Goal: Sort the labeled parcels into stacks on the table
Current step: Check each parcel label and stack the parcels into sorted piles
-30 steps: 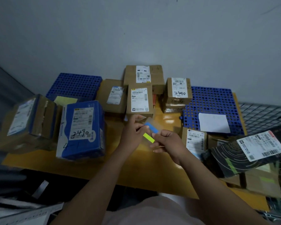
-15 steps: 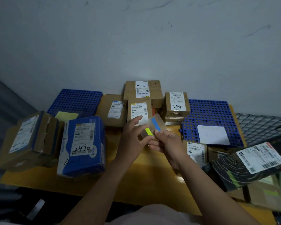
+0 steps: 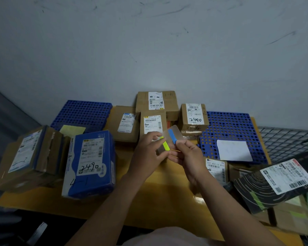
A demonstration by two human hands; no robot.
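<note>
My left hand and my right hand meet above the yellow table and both pinch a clear sheet of sticky tabs. A blue tab and a yellow-green tab sit on the sheet. My left fingers pinch at the yellow-green tab. Labeled parcels lie around: a blue box marked 2490 at left, a taped brown box beside it, several brown boxes at the back, one marked 2490, and a small box under my right wrist.
Two blue perforated mats lie on the table, one at back left and one at right with a white paper on it. A black parcel with a white label lies at far right over a wire cart.
The view has tilted upward. The tab sheet has risen and turned a little in my hands, and my left fingers have shifted onto the yellow-green tab.
</note>
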